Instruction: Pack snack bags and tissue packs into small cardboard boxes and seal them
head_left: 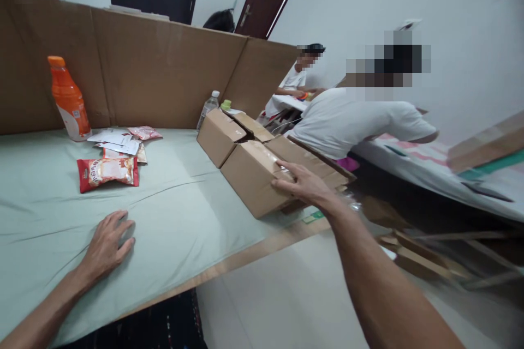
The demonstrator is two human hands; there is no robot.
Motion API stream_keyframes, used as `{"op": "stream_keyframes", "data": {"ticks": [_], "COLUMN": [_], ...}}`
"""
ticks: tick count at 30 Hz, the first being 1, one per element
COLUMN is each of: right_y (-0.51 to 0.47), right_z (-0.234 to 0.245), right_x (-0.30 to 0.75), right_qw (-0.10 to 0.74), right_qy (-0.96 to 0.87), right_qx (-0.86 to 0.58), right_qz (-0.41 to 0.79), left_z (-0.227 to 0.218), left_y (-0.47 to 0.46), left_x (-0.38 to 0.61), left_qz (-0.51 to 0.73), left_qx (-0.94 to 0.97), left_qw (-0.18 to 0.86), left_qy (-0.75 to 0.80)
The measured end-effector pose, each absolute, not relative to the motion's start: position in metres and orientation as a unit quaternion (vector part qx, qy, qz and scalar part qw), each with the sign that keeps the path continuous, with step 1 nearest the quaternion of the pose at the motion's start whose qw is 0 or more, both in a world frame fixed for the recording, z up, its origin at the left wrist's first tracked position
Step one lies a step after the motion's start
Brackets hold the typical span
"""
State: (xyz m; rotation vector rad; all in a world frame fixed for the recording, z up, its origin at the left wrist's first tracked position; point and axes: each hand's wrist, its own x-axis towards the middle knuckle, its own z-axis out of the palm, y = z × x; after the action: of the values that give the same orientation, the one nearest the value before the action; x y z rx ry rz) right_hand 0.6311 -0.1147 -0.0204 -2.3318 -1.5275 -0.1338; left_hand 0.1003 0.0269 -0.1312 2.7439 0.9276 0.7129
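Note:
My left hand point(109, 242) rests palm down on the pale green cloth point(172, 240), fingers apart and nothing in them. My right hand point(305, 181) grips the near upper edge of a brown cardboard box point(254, 177), its thumb and fingers on the box's corner. Another cardboard box point(221, 136) stands directly behind that one. Beyond my left hand lies a red and white snack packet point(108, 173). Behind the packet are white paper sheets point(118, 139) and a pink packet point(144, 132). An orange drink bottle point(69, 99) stands upright at the far left.
A tall cardboard panel point(164, 65) borders the back of the table. A clear bottle point(208, 109) and a green-capped container point(225, 104) stand behind the boxes. To the right, a person in a white shirt point(352, 120) sits by another table; another person point(292, 79) sits farther back.

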Motion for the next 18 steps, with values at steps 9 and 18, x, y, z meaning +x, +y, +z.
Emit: {"op": "stream_keyframes", "data": {"ticks": [9,18], "right_y": [-0.093,-0.01], "right_z": [-0.054,-0.178], "right_x": [0.507,0.304], "right_qw": [0.188,0.159], "right_qy": [-0.593,-0.807], "right_qx": [-0.741,-0.568], "right_qz": [-0.252,-0.032], "left_z": [-0.12,-0.064], "left_y": [-0.001,0.011], "left_x": [0.107,0.002], "left_qz": [0.178,0.232], "left_qx": [0.918,0.862], "left_qw": [0.123,0.031], "left_qy": [0.331,0.45]}}
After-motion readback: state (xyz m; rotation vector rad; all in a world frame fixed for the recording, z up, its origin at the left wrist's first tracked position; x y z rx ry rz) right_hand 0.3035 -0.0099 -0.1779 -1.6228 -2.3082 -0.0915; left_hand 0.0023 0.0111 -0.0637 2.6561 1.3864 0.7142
